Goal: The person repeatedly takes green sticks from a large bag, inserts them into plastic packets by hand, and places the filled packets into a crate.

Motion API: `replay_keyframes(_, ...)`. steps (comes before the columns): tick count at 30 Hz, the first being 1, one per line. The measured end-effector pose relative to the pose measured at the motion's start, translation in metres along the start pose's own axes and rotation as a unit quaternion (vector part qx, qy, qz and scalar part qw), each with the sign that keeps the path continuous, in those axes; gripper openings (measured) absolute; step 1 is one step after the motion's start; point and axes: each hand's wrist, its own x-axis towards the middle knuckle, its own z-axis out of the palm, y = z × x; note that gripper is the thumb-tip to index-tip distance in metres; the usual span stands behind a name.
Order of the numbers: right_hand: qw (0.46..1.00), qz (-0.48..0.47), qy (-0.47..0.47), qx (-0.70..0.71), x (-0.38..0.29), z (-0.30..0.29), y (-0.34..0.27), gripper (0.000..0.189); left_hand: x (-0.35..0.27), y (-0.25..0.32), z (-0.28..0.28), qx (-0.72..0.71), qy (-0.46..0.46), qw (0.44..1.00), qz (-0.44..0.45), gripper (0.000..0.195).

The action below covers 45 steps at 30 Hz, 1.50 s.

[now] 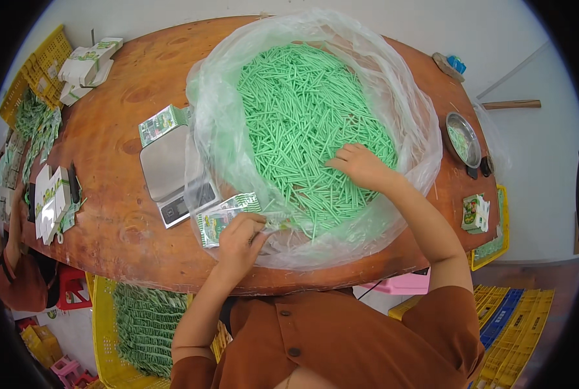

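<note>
A large clear plastic bag (418, 126) lies wide open on the wooden table, holding a heap of thin light-green sticks (304, 112). My right hand (360, 167) reaches into the heap with bent fingertips on the sticks; whether it grips any is hidden. At the bag's near left edge, my left hand (240, 239) pinches a small clear-and-green plastic packet (280, 221) by one end. Beside that hand lies a printed green-and-white packet (214, 224), partly covered by it. A digital scale (170, 167) stands left of the bag, its display side partly under the plastic.
Another printed packet (160, 125) lies behind the scale. White cartons (53, 204) and a black-handled tool (74, 184) are at left, near another person's arm (14, 228). A metal bowl (475, 146) and printed cards (474, 214) sit at right. A yellow crate (105, 335) of packets stands below.
</note>
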Motion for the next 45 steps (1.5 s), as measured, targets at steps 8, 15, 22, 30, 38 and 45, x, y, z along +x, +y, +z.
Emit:
replay_keyframes(8, 0.957, 0.202, 0.159, 0.134, 0.026, -0.007, 0.013, 0.013, 0.062, -0.017, 0.048, -0.133, 0.036, 0.982, -0.127, 0.023)
replay_keyframes(15, 0.679, 0.327, 0.126, 0.645, 0.040, -0.011, -0.006, 0.024, 0.068, -0.035, 0.075, -0.123, -0.029, 0.977, -0.173, 0.016)
replay_keyframes(22, 0.531, 0.263, 0.274, 0.758, 0.058, -0.030, -0.031, 0.026, 0.068, -0.036, 0.079, -0.195, -0.030, 0.959, -0.203, 0.021)
replay_keyframes(30, 0.671, 0.256, 0.287, 0.633, 0.052, -0.012, -0.069, 0.035, 0.065, -0.042, 0.083, -0.189, -0.021, 0.966, -0.177, 0.016)
replay_keyframes(38, 0.745, 0.235, 0.304, 0.545, 0.050, -0.014, -0.073, 0.033, 0.061, -0.045, 0.086, -0.208, -0.006, 0.961, -0.182, 0.016)
replay_keyframes(45, 0.695, 0.271, 0.254, 0.616, 0.048, -0.018, -0.074, 0.032, 0.058, -0.046, 0.083, -0.208, -0.007, 0.965, -0.162, 0.015)
